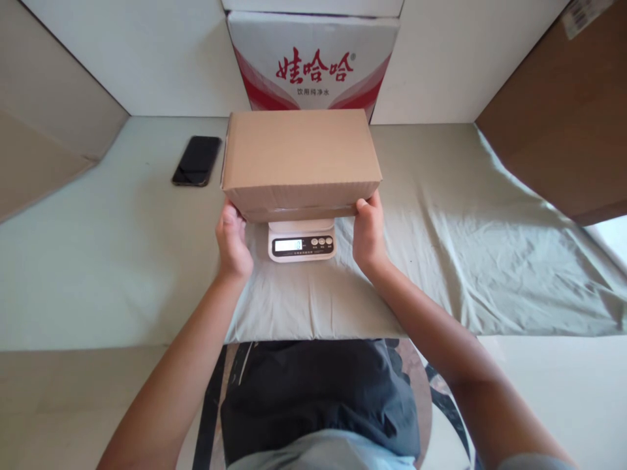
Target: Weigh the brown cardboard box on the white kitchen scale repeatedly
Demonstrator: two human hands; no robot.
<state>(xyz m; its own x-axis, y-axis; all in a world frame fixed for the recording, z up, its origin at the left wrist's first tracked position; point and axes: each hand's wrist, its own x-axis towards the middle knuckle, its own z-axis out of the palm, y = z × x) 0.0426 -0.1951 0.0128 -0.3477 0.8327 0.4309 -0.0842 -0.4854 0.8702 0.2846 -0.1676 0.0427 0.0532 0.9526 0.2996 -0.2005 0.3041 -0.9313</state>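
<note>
At the far left a brown cardboard panel (44, 143) leans in over the pale surface (98, 261). A black phone (196, 160) lies flat on that surface, just left of the box and apart from it. The left hand (232, 243) presses against the lower left corner of the plain cardboard box (300, 156), its grip closed on that edge, fingers tucked under and out of sight. The box is shut and sits level above a small white kitchen scale (302, 243), whose lit display and three buttons show below the box's front edge; whether the box rests fully on the scale's platform cannot be told. The right hand (368, 232) clasps the lower right corner, thumb on the front face, grip clamped on the box. Behind stands a white and red printed carton (313, 62). A wrinkled grey-green cloth (465, 248) spreads under the scale and out to the right, where a large brown box (568, 117) stands.
</note>
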